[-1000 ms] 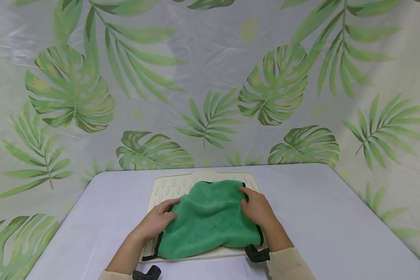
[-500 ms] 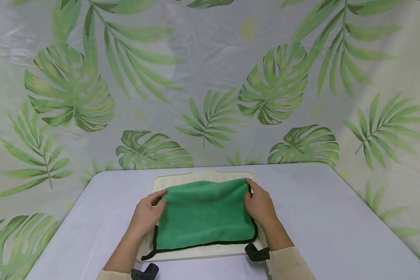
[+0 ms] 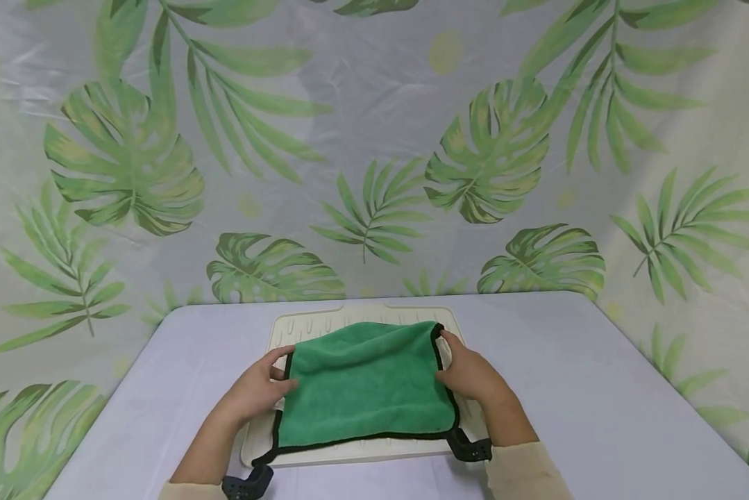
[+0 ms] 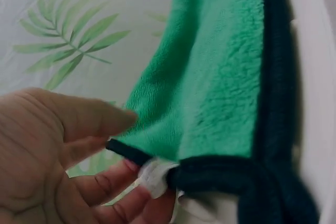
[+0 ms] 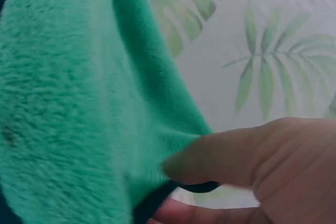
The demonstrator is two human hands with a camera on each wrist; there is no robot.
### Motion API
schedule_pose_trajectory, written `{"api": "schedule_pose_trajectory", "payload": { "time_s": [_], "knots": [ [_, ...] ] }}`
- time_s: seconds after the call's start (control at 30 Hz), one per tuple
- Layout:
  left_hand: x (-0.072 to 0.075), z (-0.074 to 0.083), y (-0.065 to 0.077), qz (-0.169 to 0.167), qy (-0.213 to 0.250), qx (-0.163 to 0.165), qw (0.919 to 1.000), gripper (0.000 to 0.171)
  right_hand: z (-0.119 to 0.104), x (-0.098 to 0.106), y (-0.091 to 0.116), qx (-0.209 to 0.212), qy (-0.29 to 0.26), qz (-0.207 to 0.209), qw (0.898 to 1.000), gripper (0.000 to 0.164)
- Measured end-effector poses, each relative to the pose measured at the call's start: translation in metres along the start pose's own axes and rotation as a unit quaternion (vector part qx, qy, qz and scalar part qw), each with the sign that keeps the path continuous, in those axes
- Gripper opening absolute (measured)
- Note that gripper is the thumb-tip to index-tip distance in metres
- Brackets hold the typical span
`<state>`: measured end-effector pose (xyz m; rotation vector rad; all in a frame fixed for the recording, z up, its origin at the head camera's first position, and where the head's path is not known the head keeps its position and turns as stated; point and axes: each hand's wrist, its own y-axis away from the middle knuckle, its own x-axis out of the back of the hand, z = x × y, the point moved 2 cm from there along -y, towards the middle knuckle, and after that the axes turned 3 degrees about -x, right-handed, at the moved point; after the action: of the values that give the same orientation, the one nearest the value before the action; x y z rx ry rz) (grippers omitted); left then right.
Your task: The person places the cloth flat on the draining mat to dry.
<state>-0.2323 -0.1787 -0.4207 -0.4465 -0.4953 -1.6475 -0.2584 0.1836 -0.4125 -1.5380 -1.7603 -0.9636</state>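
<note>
A green plush towel point(image 3: 368, 389) with black edging lies spread over a cream ribbed mat point(image 3: 324, 455). Its far part is raised, with a soft fold running across. At the towel's left edge, my left hand point(image 3: 255, 389) pinches the border between thumb and fingers; a small white tag point(image 4: 155, 177) shows by those fingers in the left wrist view. My right hand point(image 3: 474, 371) holds the right edge, thumb point(image 5: 191, 163) on top and fingers partly hidden below, as the right wrist view shows. The near edge of the towel lies on the mat.
A white-covered table point(image 3: 599, 417) extends on both sides of the mat. Behind it hangs a leaf-patterned curtain point(image 3: 386, 139). A dark strap device point(image 3: 249, 482) sits at the left wrist, another point(image 3: 468, 446) at the right.
The rumpled towel was drawn out flatter, its near black edge coming into view. Since then its far edge has dipped slightly, and both hands have shifted a little outward.
</note>
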Motion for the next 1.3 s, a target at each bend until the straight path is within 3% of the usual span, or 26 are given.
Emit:
{"api": "schedule_pose_trajectory", "payload": {
  "time_s": [0.13, 0.23, 0.3, 0.4, 0.63, 0.7, 0.77, 0.93, 1.03, 1.3],
  "knots": [
    [0.002, -0.001, 0.0, 0.004, 0.011, 0.001, 0.9999, 0.078, 0.001, 0.002, 0.003, 0.006, 0.029, -0.015, 0.999, 0.048],
    [0.002, -0.003, 0.0, 0.012, 0.002, -0.004, 0.9999, 0.076, 0.004, 0.002, 0.003, 0.001, 0.044, -0.006, 0.999, 0.024],
    [0.002, -0.005, 0.0, 0.015, -0.005, -0.007, 0.9999, 0.073, 0.005, 0.002, 0.002, -0.003, 0.044, 0.001, 0.999, 0.019],
    [0.001, -0.007, 0.0, 0.009, -0.006, -0.009, 0.9999, 0.073, 0.008, 0.002, 0.001, -0.002, 0.037, 0.001, 0.999, 0.022],
    [-0.009, -0.008, -0.005, -0.003, 0.075, -0.021, 0.9969, 0.08, 0.009, -0.002, -0.005, 0.027, -0.091, 0.027, 0.995, 0.067],
    [-0.015, -0.007, -0.006, -0.003, 0.093, -0.026, 0.9953, 0.075, 0.007, -0.005, -0.006, 0.049, -0.123, 0.041, 0.99, 0.067],
    [-0.022, -0.007, -0.007, 0.002, 0.093, -0.028, 0.9952, 0.07, 0.004, -0.008, -0.007, 0.066, -0.139, 0.051, 0.987, 0.057],
    [-0.035, -0.01, -0.009, 0.018, 0.074, -0.021, 0.9969, 0.059, -0.003, -0.018, -0.009, 0.077, -0.105, 0.084, 0.988, 0.039],
    [-0.039, -0.009, -0.008, 0.024, 0.064, -0.028, 0.9973, 0.048, -0.005, -0.021, -0.008, 0.069, -0.088, 0.088, 0.99, 0.045],
    [-0.039, -0.006, -0.007, 0.012, 0.042, -0.039, 0.9983, 0.054, -0.003, -0.023, -0.008, 0.065, -0.09, 0.049, 0.993, 0.065]
  ]
}}
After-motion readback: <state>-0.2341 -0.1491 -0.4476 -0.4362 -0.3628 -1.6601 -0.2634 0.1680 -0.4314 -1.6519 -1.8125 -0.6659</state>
